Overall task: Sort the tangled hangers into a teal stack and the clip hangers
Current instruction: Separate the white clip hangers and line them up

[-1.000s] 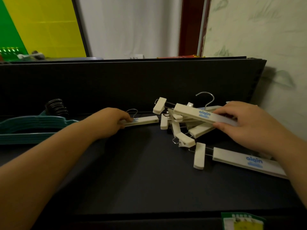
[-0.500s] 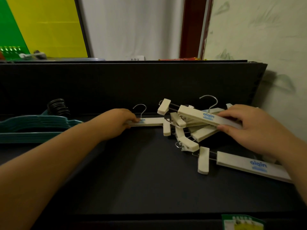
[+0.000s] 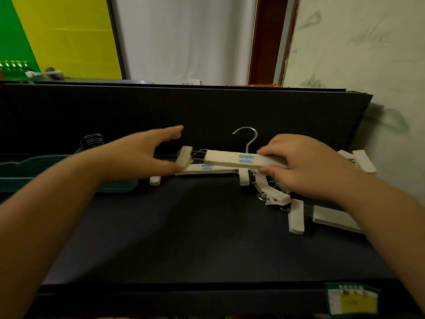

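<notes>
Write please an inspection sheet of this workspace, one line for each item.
Surface: dark mat, with an upright dark board behind it.
Job's things: teal hangers stacked at the left; cream clip hangers tangled at the right.
Clutter: green and yellow card at the near edge.
Grippers: right hand grips the top clip hanger; left hand is open, its fingers straight, beside that hanger's clip.
Cables: nothing seen.
Surroundings: white curtain, pale wall, yellow and green panel.

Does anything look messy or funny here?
Yes. The cream clip hangers beside the right hand lie criss-crossed in a heap, clips pointing every way. The teal hangers on the left sit in a neat stack. Nothing looks broken or spilled.
</notes>
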Tool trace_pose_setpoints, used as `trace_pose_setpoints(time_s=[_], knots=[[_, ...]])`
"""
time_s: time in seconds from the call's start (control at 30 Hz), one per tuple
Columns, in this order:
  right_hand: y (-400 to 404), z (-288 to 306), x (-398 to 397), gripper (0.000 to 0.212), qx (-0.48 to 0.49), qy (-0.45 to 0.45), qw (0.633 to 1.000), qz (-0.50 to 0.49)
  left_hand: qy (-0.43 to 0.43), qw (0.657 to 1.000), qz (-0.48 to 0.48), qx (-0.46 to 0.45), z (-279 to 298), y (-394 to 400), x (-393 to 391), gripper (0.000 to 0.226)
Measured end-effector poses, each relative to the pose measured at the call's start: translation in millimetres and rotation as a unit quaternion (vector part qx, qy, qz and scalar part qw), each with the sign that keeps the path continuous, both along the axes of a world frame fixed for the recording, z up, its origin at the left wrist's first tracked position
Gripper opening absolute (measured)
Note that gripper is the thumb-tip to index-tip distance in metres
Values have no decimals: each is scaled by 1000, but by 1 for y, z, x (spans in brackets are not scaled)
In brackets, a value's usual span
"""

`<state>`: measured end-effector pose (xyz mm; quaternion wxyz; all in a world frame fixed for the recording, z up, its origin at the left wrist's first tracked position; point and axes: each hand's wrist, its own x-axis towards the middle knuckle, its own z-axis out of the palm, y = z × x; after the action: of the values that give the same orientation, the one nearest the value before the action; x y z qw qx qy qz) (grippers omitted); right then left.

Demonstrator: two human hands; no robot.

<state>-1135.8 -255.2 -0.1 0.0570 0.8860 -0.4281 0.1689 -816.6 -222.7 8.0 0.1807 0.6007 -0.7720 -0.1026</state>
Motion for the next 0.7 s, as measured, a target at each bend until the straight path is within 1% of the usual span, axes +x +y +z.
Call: trace_pose_setpoints(time_s=[0.03,0.1,0.17,0.23,0.33,0.47,0.53,0.6,0.7], knots=[[0,-1,11,40,2,6,1000,8,4,1000,-9,-19,3,6,-3,84],[0,-4,29,41,10,9,1000,23,-52,996,-33,-61,3,12,-15,73],[1,-9,39,42,19,9,999,37,-107,988,-66,-86,-6,11,-28,57],[4,-13,39,43,19,19,999,44,-126,984,-72,-100,-17,6,-34,44],[7,-14,26,41,21,31,999,36,-124,987,-71,-78,-30,2,-39,48],[10,-15,13,37,17,39,999,25,-119,987,-94,-60,-36,-2,-50,54],[11,-16,10,38,4,24,999,32,-114,988,-95,-52,-37,-3,-57,57],[13,-17,10,41,-7,12,999,34,-113,988,-87,-60,-38,-3,-61,55],[14,-21,1,50,-38,-24,999,31,-109,988,-73,-81,-39,-1,-54,52]])
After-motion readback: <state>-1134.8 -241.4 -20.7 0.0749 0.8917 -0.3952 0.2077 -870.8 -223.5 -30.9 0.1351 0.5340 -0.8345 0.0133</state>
